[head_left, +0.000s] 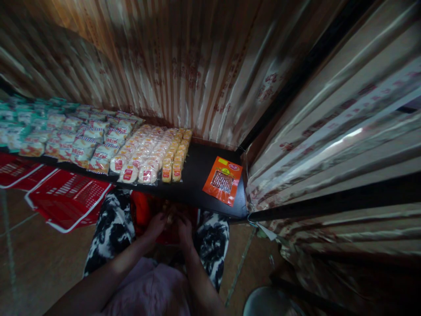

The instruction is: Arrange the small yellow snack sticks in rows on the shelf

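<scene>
Both my hands reach down between my knees, under the front edge of a black shelf (210, 153). My left hand (157, 224) and my right hand (183, 227) come close together, fingers curled inward over a red basket (194, 215). Between them shows something small and tan (169, 216), too dark and blurred to name. An orange-red item (140, 208) lies beside my left hand. Above, on the shelf, wrapped pale round snacks (148, 173) and yellow ones (172, 169) stand in rows. Farther right lies a flat orange snack packet (223, 181).
Several white-and-blue snack bags (85, 147) and green-topped bags (29, 116) fill the shelf's left side. Red baskets (69, 195) with white handles stand below. Pleated curtains (184, 66) hang behind and at right. A round pale object (271, 303) is at the lower right.
</scene>
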`<act>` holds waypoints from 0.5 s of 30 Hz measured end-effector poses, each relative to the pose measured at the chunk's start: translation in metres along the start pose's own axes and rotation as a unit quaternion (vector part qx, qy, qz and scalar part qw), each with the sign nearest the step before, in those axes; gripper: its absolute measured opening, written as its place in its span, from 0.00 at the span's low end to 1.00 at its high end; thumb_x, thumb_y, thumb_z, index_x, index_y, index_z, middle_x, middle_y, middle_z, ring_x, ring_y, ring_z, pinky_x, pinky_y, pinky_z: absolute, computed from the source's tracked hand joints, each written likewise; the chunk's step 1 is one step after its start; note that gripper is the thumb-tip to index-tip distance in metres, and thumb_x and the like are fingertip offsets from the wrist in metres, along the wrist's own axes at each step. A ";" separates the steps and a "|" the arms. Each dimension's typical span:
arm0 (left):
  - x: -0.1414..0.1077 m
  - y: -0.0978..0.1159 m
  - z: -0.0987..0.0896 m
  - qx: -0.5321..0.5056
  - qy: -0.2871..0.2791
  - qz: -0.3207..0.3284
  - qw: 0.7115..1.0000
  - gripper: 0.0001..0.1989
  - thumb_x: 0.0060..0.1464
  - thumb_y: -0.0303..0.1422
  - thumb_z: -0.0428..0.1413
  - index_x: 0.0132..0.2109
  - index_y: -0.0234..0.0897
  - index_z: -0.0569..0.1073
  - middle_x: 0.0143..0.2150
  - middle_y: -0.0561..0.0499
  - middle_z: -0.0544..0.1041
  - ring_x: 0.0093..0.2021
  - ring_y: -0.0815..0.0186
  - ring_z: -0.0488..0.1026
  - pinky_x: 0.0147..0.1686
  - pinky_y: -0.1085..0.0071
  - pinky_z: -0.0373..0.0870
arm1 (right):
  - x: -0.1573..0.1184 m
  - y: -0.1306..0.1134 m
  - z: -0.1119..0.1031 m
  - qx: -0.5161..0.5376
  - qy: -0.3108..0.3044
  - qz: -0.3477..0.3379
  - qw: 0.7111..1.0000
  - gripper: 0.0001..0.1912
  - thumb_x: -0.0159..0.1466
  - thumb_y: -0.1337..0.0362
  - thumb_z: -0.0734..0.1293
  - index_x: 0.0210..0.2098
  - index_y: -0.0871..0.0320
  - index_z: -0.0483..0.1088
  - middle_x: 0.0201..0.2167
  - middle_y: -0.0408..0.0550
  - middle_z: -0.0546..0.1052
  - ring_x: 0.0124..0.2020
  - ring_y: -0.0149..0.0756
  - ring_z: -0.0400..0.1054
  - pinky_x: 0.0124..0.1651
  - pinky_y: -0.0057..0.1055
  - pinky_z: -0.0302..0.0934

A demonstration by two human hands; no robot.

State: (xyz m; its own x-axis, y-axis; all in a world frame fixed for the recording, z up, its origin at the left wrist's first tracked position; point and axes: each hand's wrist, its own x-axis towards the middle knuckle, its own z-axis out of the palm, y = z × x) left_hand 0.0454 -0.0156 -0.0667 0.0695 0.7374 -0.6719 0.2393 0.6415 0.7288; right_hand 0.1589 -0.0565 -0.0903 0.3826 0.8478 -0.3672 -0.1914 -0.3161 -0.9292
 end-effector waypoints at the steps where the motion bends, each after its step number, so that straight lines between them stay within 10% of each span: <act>1: -0.001 0.002 0.000 -0.007 0.001 -0.003 1.000 0.08 0.49 0.32 0.55 0.36 0.33 0.72 0.35 0.47 0.78 0.35 0.64 0.75 0.27 0.75 0.66 | -0.001 -0.002 0.000 0.004 0.005 0.003 1.000 0.16 0.50 0.63 0.62 0.36 0.57 0.76 0.38 0.49 0.79 0.41 0.40 0.71 0.45 0.33 0.64; 15: -0.021 0.009 -0.004 -0.090 -0.017 -0.012 0.996 0.04 0.44 0.28 0.55 0.32 0.34 0.72 0.29 0.51 0.76 0.29 0.67 0.72 0.26 0.75 0.65 | -0.026 -0.025 -0.005 0.072 0.031 -0.017 0.997 0.13 0.50 0.64 0.65 0.35 0.57 0.73 0.34 0.45 0.78 0.38 0.37 0.70 0.44 0.31 0.63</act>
State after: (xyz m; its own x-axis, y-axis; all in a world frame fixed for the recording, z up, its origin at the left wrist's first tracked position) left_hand 0.0426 -0.0245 -0.0455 0.0986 0.7164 -0.6907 0.0632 0.6882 0.7228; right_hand 0.1584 -0.0730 -0.0577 0.4451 0.8276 -0.3420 -0.3032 -0.2201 -0.9272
